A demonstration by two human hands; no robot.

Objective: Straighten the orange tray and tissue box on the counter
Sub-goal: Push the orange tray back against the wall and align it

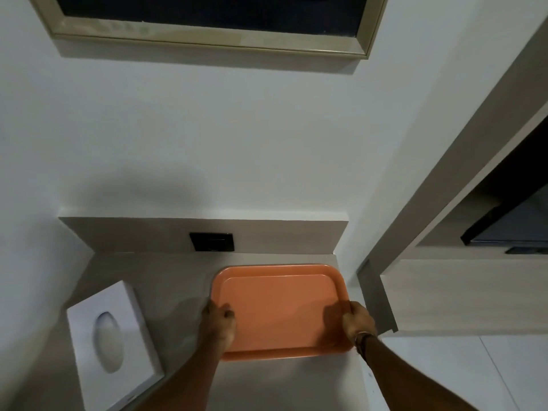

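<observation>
An empty orange tray (pixel 278 307) lies flat on the light counter (pixel 166 280), at its right end, its long sides roughly parallel to the back wall. My left hand (pixel 218 321) grips the tray's left rim with the thumb on the inner surface. My right hand (pixel 357 321) grips the right rim near the counter's right edge; a watch sits on that wrist. A white tissue box (pixel 114 342) with an oval opening lies at the counter's left, tilted clockwise, apart from both hands.
A black wall socket (pixel 212 242) is set in the low backsplash behind the tray. A framed dark panel (pixel 207 40) hangs on the white wall above. To the right stands a wooden unit (pixel 462 298) with a dark screen (pixel 516 223).
</observation>
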